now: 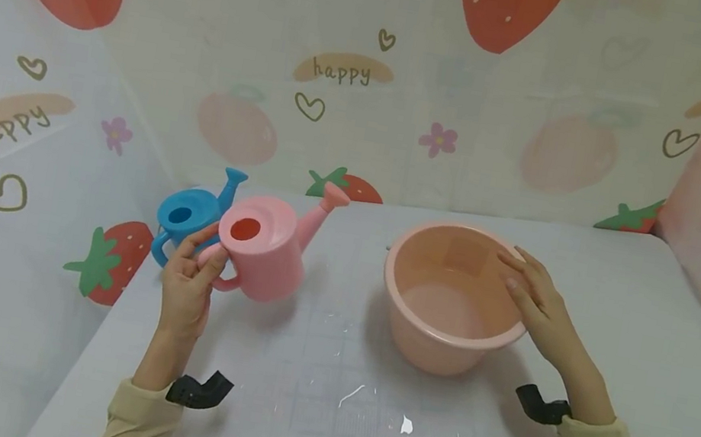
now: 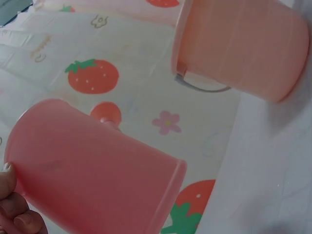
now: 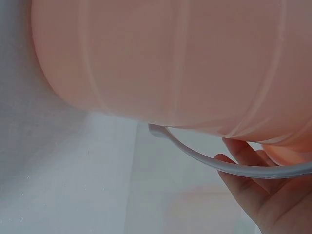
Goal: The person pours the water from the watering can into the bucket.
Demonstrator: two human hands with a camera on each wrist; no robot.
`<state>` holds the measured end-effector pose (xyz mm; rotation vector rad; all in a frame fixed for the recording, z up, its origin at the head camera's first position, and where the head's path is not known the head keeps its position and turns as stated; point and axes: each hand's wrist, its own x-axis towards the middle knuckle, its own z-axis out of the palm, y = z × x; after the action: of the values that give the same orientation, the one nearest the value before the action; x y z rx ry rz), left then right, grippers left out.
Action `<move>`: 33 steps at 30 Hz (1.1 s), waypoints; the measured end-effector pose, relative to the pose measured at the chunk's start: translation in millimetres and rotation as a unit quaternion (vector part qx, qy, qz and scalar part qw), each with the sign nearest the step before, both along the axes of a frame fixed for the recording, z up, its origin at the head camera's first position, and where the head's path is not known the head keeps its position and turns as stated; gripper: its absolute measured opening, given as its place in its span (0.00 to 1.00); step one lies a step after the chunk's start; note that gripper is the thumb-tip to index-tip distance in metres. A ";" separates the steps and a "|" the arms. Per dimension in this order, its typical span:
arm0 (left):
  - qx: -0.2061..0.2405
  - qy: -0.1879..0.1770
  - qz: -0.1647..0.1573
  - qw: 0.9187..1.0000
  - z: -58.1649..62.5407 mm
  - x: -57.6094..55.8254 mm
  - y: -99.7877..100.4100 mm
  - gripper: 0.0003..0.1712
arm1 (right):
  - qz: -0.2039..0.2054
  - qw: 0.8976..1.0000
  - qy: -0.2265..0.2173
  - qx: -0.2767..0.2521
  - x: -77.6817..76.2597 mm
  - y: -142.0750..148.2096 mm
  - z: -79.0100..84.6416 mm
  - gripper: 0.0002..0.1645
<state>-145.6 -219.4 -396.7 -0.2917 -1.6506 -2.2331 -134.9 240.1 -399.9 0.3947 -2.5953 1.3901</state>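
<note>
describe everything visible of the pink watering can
The pink watering can looks like smooth plastic, with a round top opening, a looped handle and a flared spout angled up to the head view's right. The left hand grips the handle, holding the can roughly upright above the white table, partly in front of the blue watering can.

Strawberry-print bkdrop (image 1: 511, 91) w/ hearts (image 1: 309, 107) & flwrs (image 1: 438, 140) is behind white tbl (image 1: 312, 367).

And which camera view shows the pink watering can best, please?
The head view: there the pink watering can shows its spout and top opening clearly. The left wrist view shows mainly its side, cut by the frame; the right wrist view, nothing of it.
</note>
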 end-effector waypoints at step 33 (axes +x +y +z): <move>-0.041 -0.057 -0.097 0.993 25.3 13.9 36.1 0.23 | -0.002 1.000 0.002 0.007 1.2 0.9 2.1 0.25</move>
<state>-131.7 -183.3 -371.4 -0.3651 -1.8497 -2.3646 -133.8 241.0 -397.8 0.3932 -2.6037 1.3682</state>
